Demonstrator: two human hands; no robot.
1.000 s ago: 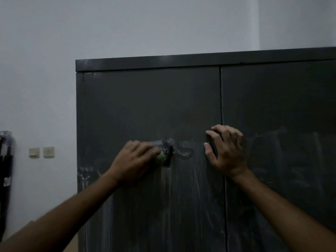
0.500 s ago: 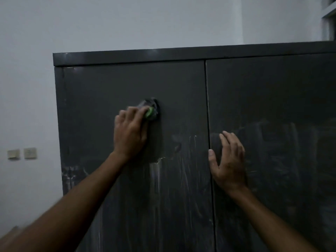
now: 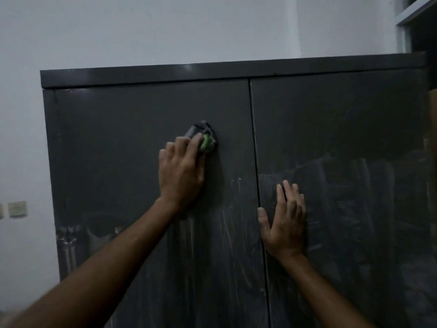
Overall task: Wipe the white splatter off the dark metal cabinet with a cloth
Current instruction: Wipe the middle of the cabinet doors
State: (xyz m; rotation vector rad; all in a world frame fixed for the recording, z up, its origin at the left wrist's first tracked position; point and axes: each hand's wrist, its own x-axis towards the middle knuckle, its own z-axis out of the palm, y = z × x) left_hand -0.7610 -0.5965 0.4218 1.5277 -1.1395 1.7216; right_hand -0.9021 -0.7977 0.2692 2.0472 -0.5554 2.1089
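left hand (image 3: 181, 172) presses a crumpled grey-green cloth (image 3: 203, 139) under flat fingers on the left door of the dark metal two-door cabinet (image 3: 142, 119), right hand (image 3: 285, 218) lies flat, fingers spread, on the right door among whitish streaks (image 3: 227, 223).

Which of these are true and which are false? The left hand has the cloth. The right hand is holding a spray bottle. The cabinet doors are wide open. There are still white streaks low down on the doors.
1. The left hand presses the cloth on the left door. True.
2. The right hand holds a spray bottle. False: it lies flat with straight fingers on the right door and holds nothing.
3. The cabinet doors are wide open. False: both are closed, meeting at a thin seam.
4. White streaks remain on the lower part of the doors. True.
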